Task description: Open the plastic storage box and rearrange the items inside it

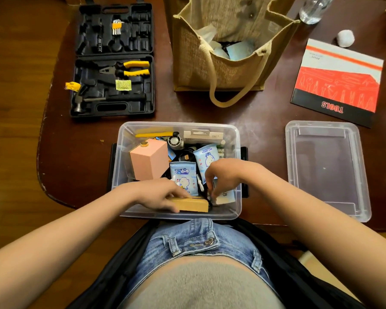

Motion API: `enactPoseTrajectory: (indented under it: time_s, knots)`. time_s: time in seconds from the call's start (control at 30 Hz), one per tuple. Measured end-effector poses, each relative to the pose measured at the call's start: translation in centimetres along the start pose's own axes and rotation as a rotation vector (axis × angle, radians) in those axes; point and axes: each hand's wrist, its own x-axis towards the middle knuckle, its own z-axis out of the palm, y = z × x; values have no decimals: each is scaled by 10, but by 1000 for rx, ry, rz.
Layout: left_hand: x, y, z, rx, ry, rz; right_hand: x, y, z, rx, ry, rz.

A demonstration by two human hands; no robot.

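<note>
- Showing the upside-down word "TOOLS", a red, black and white booklet (338, 82) is lying at 2 o'clock from the plastic storage box (237, 175).
- Reading "WET WIPES", one blue wipes packet (204, 158) is standing in the middle of the box; a second blue packet (183, 178) with a cartoon figure is sitting just beside it at 8 o'clock, its wording too small to read.
- Sitting open at the near edge of the desk (265, 108), the box is also holding a pink box (149, 160) at its 9 o'clock side, a yellow tool (154, 134) along the far wall and a white carded pack (203, 136) at 12 o'clock.
- Lying flat on the desk at 3 o'clock from the box, well apart, is its clear lid (327, 168).
- Resting on a tan cardboard box (194, 205) at the box's near wall, the left hand (159, 195) is keeping its grip apart, fingers straight across the top.
- Reaching down at the near right corner, the right hand (223, 175) is curling its fingers, the grip pinching a black cord (206, 195) beside a white packet (224, 195).
- Lying open at 11 o'clock is a black tool case (114, 61) with yellow-handled pliers (129, 69) and a hammer (87, 100).
- Standing at 12 o'clock is a jute bag (221, 52); the desk is dark brown wood over a wooden floor (16, 85).
</note>
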Motion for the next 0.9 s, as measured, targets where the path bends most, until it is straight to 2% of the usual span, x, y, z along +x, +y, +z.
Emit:
enactPoseTrajectory:
  time_s: [0.13, 0.37, 0.53, 0.6, 0.67, 0.73, 0.9]
  knots:
    - [8, 1, 13, -149, 15, 19, 1, 0, 5, -30, 39, 34]
    - [10, -3, 20, -191, 33, -10, -1, -4, 14, -30, 119, 115]
    - [11, 3, 18, -11, 49, -29, -13, -5, 9, 37, 268, 188]
    - [14, 9, 7, 2, 169, -46, -20, -3, 8, 69, 349, 202]
    - [21, 12, -11, -13, 416, -98, -28, -1, 7, 98, 429, 194]
    - [32, 10, -25, 108, 590, -161, -35, 1, 5, 126, 493, 186]
    - [63, 11, -29, 293, 592, -258, -44, 5, -1, 211, 552, 173]
